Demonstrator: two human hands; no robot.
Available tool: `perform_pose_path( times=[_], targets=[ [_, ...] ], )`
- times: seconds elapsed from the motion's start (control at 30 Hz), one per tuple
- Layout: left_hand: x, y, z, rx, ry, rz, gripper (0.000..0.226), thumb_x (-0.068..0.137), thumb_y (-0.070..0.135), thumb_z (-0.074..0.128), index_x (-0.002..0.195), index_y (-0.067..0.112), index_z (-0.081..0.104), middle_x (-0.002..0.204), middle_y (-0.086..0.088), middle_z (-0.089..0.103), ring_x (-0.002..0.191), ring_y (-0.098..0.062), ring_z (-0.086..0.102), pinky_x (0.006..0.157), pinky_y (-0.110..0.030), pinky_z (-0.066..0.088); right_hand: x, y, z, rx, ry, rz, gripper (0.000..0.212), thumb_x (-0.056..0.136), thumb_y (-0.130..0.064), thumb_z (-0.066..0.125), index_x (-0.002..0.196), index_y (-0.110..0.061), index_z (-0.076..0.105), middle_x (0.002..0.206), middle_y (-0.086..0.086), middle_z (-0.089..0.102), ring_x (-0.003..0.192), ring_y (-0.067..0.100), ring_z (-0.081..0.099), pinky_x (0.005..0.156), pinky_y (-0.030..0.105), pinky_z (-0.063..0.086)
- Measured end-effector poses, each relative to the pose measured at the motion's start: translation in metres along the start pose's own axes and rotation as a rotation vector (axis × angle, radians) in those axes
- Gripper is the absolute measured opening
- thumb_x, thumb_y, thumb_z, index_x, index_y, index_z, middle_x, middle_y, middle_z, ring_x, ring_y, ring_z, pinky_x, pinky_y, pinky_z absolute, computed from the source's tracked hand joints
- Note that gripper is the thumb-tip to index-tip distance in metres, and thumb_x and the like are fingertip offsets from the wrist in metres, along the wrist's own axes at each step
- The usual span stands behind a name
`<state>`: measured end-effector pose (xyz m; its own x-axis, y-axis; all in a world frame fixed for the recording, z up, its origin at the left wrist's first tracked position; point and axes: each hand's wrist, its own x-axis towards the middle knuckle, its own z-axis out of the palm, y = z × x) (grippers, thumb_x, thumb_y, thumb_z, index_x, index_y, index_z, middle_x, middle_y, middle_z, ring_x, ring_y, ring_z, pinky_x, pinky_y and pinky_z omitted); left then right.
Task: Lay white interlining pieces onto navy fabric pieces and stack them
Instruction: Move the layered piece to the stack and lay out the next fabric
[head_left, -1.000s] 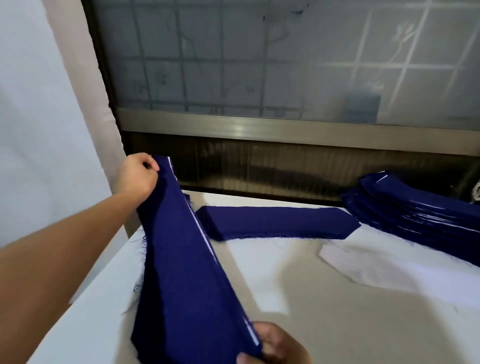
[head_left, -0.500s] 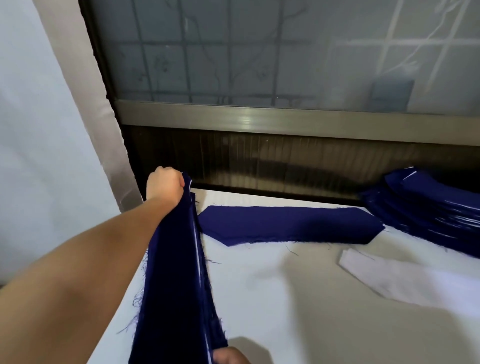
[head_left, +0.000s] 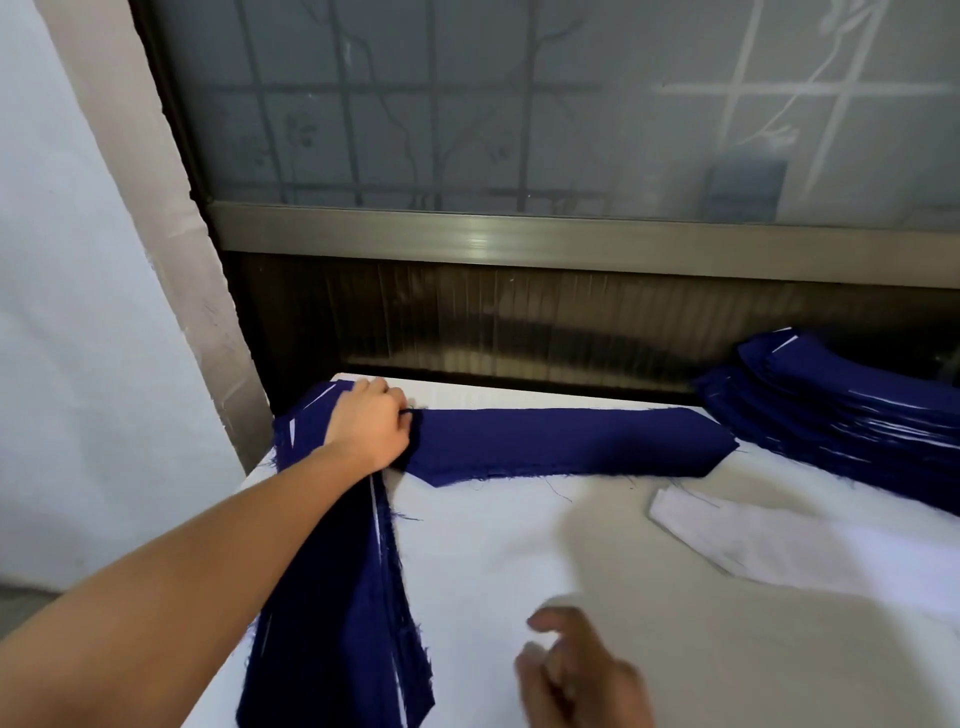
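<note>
A stack of navy pieces with white interlining edges (head_left: 343, 613) lies along the table's left side. My left hand (head_left: 371, 423) rests on its far end, fingers curled on the cloth. My right hand (head_left: 576, 670) hovers blurred above the table near the front, fingers apart and holding nothing. A single navy fabric piece (head_left: 566, 441) lies flat across the back of the table. A white interlining piece (head_left: 779, 540) lies at the right.
A tall pile of navy pieces (head_left: 852, 410) sits at the back right corner. The white table (head_left: 519, 545) ends at a dark window sill and frosted window (head_left: 519, 130) behind. A white wall stands to the left.
The stack that both hands held up on edge now lies flat on the table's left side. My right hand has let go of its near end and moved right.
</note>
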<state>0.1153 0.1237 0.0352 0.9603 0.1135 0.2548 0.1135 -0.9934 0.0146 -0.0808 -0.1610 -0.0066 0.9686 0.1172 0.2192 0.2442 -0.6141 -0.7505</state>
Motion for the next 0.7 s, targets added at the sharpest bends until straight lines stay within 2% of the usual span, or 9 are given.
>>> perform_pose_path(
  times=[0.03,0.1,0.13,0.2,0.23,0.33,0.43,0.57,0.7],
  targets=[
    [-0.003,0.014,0.0,-0.026,-0.025,0.02,0.033,0.097,0.039,0.053,0.12,0.018,0.065,0.119,-0.004,0.058,0.115,-0.024,0.05,0.096,-0.039,0.046,0.001,0.003,-0.007,-0.038,-0.021,0.015,0.028,0.073,-0.014,0.076,0.081,-0.035,0.06,0.044,-0.02,0.048,0.041,-0.002,0.049,0.046,0.005,0.039],
    [-0.006,0.04,0.001,-0.085,-0.079,-0.012,0.035,0.097,0.043,0.056,0.116,0.016,0.066,0.115,-0.005,0.059,0.109,-0.025,0.055,0.09,-0.038,0.05,0.011,0.028,-0.048,-0.296,0.073,-0.096,0.03,0.071,-0.012,0.08,0.091,-0.029,0.066,0.051,-0.018,0.054,0.039,0.003,0.051,0.042,0.017,0.044],
    [-0.005,0.048,0.002,-0.122,-0.092,-0.055,0.033,0.096,0.041,0.058,0.113,0.013,0.067,0.113,-0.006,0.061,0.104,-0.025,0.058,0.085,-0.038,0.052,0.016,0.035,-0.065,-0.401,0.038,-0.101,0.03,0.072,-0.013,0.081,0.096,-0.026,0.068,0.06,-0.017,0.062,0.045,0.008,0.058,0.043,0.019,0.046],
    [-0.003,0.062,0.002,-0.168,-0.117,-0.144,0.026,0.097,0.032,0.058,0.107,0.011,0.071,0.104,-0.008,0.067,0.094,-0.026,0.063,0.075,-0.037,0.054,0.025,0.053,-0.09,-0.538,0.001,-0.044,0.023,0.087,-0.025,0.067,0.108,-0.032,0.062,0.085,-0.014,0.07,0.069,0.009,0.067,0.063,0.022,0.052],
    [-0.003,0.065,0.002,-0.169,-0.126,-0.182,0.023,0.097,0.028,0.057,0.104,0.01,0.071,0.1,-0.008,0.069,0.089,-0.027,0.064,0.071,-0.036,0.053,0.028,0.069,-0.105,-0.524,0.0,0.02,0.02,0.093,-0.029,0.058,0.112,-0.035,0.058,0.089,-0.013,0.069,0.076,0.01,0.066,0.07,0.022,0.051],
    [-0.006,0.076,0.005,-0.093,-0.122,-0.226,0.018,0.095,0.022,0.056,0.102,0.01,0.067,0.088,-0.007,0.063,0.08,-0.025,0.058,0.063,-0.034,0.046,0.028,0.097,-0.135,-0.474,0.075,0.18,0.016,0.094,-0.024,0.053,0.107,-0.03,0.058,0.078,-0.009,0.065,0.071,0.013,0.061,0.068,0.029,0.05],
    [-0.009,0.081,0.008,-0.002,-0.103,-0.21,0.02,0.094,0.022,0.056,0.106,0.011,0.067,0.098,-0.008,0.065,0.09,-0.025,0.058,0.066,-0.034,0.045,0.027,0.101,-0.138,-0.463,0.103,0.204,0.013,0.093,-0.022,0.051,0.102,-0.031,0.057,0.076,-0.009,0.065,0.07,0.013,0.06,0.067,0.031,0.049],
    [-0.011,0.082,0.008,0.027,-0.068,-0.242,0.042,0.096,0.048,0.054,0.115,0.012,0.063,0.118,-0.01,0.06,0.112,-0.03,0.055,0.084,-0.039,0.047,0.026,0.1,-0.13,-0.59,0.083,0.148,0.01,0.093,-0.029,0.045,0.097,-0.03,0.054,0.087,-0.006,0.067,0.079,0.019,0.064,0.07,0.031,0.049],
    [-0.015,0.083,0.01,-0.014,-0.07,-0.262,0.029,0.097,0.037,0.056,0.106,0.013,0.07,0.111,-0.011,0.067,0.107,-0.031,0.059,0.085,-0.039,0.051,0.028,0.106,-0.128,-0.581,0.088,0.131,0.009,0.092,-0.027,0.045,0.088,-0.025,0.052,0.081,-0.003,0.065,0.075,0.023,0.062,0.067,0.034,0.049]
  ],
)
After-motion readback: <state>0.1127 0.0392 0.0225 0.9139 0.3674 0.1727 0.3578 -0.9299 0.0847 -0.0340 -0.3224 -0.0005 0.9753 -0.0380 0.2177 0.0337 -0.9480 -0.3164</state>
